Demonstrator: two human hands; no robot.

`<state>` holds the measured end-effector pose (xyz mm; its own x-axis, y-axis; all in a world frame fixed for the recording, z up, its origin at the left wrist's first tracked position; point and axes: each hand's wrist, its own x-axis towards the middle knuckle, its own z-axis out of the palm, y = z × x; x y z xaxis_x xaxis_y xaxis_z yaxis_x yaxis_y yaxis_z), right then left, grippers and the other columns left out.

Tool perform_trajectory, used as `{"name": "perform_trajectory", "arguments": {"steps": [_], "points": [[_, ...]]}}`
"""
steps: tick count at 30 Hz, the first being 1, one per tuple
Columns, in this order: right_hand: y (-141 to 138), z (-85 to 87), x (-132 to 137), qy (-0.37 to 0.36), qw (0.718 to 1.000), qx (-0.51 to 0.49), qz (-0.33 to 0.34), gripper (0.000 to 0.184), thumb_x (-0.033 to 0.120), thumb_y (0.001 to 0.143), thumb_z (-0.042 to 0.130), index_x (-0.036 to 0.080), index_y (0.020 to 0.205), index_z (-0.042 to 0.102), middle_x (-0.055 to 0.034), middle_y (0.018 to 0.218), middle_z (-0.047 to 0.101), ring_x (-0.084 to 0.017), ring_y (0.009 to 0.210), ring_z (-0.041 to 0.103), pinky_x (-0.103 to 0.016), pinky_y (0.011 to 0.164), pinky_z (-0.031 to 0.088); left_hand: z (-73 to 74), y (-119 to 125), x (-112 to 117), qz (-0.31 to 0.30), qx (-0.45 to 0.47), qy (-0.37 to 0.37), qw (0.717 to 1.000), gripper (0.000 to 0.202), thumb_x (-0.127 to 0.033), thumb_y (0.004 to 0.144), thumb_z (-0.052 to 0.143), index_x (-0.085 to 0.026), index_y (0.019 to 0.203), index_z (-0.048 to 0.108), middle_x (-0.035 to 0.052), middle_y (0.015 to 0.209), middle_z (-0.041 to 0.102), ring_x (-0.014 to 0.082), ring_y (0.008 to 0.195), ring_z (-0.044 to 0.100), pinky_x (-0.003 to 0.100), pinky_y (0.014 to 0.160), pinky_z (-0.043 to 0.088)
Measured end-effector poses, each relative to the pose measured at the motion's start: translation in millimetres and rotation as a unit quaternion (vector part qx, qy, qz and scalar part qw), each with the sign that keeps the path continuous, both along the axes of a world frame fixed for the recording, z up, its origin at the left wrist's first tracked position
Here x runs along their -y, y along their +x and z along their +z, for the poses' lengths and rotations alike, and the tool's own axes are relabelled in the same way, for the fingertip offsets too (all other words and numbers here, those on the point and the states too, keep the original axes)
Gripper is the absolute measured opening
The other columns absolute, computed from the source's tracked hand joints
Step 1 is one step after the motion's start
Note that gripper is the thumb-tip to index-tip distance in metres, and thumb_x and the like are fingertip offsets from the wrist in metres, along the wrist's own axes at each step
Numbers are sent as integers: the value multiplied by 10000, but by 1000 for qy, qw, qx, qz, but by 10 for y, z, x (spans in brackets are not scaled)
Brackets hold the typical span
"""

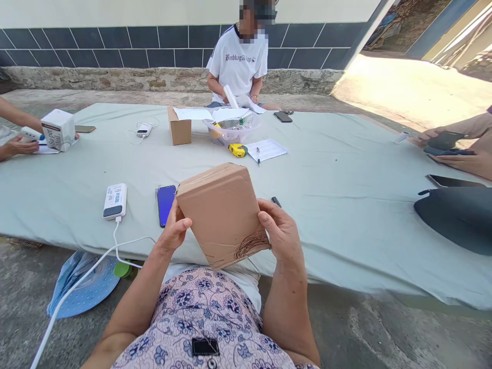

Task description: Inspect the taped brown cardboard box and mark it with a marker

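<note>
A brown cardboard box (223, 212) is held up in front of me, tilted, with pen scribbles near its lower right corner. My left hand (175, 230) grips its left edge, thumb on the front face. My right hand (279, 230) grips its right edge, thumb pressed on the front. The box hangs above the near edge of a pale green cloth-covered table (346, 195). A phone with a blue screen (165, 204) lies just left of the box, and a small dark object (275, 201) lies behind my right hand.
A white power bank (115, 201) with a white cable lies at the left. Further back are another cardboard box (179, 125), a clear bowl (231, 129), a yellow tape measure (237, 150) and papers. One person sits opposite; other people's hands work at both table ends.
</note>
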<state>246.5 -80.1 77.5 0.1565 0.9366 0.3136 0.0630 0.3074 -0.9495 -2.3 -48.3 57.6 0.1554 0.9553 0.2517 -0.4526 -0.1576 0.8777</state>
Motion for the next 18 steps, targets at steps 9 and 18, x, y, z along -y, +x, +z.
{"name": "perform_trajectory", "arguments": {"steps": [9, 18], "points": [[189, -179, -19, -72, 979, 107, 160, 822, 719, 803, 728, 361, 1511, 512, -111, 1625, 496, -339, 1472, 516, -571, 1158, 465, 105, -159, -65, 37, 39, -45, 998, 842, -674, 607, 851, -225, 1292, 656, 127, 1295, 729, 399, 1298, 629, 502, 1051, 546], [161, -198, -17, -68, 966, 87, 233, 1232, 809, 680, 755, 397, 1660, 134, -174, 1656, 432, -353, 1480, 506, -596, 1134, 470, 143, -116, -53, 8, 41, -63, 997, 875, -672, 646, 833, -228, 1368, 616, 130, 1322, 714, 397, 1289, 634, 495, 1027, 559]]}}
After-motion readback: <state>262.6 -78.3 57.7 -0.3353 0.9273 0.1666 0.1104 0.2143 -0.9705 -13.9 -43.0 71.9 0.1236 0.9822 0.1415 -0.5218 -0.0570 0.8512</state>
